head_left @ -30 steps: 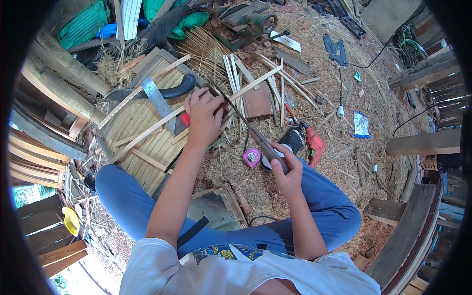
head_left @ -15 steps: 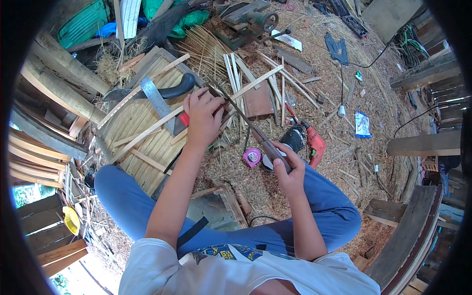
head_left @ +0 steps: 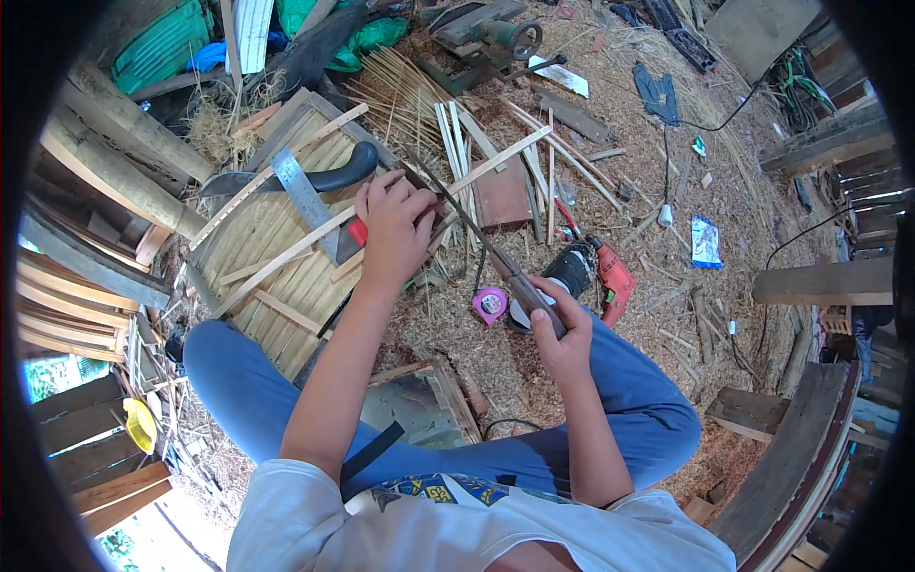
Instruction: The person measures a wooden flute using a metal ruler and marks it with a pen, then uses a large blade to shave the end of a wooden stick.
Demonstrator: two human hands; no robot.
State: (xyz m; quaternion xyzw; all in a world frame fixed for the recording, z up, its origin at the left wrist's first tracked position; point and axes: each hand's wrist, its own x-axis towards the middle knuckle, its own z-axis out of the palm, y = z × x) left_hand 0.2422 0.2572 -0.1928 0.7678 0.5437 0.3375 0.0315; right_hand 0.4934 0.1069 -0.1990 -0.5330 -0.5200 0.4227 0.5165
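My right hand [head_left: 564, 329] is wrapped round the long wooden handle [head_left: 519, 283] of a knife. Its narrow dark blade [head_left: 446, 194] slants up and left, crossing a thin pale wooden strip [head_left: 507, 154]. My left hand [head_left: 393, 224] presses down on that strip with curled fingers, close to the blade; its fingertips are partly hidden. Beside the left hand lies a try square with a wide metal blade [head_left: 305, 195] and a red part [head_left: 357, 232]. The strip rests across a slatted wooden panel [head_left: 262, 253].
A pink tape measure [head_left: 490, 304] and a red power drill [head_left: 615, 279] lie near my right hand. Beyond the panel's edge are loose strips [head_left: 453, 138] and a brown board [head_left: 502, 195]. A curved dark handle [head_left: 348, 170] sits on the panel. Shavings cover the ground.
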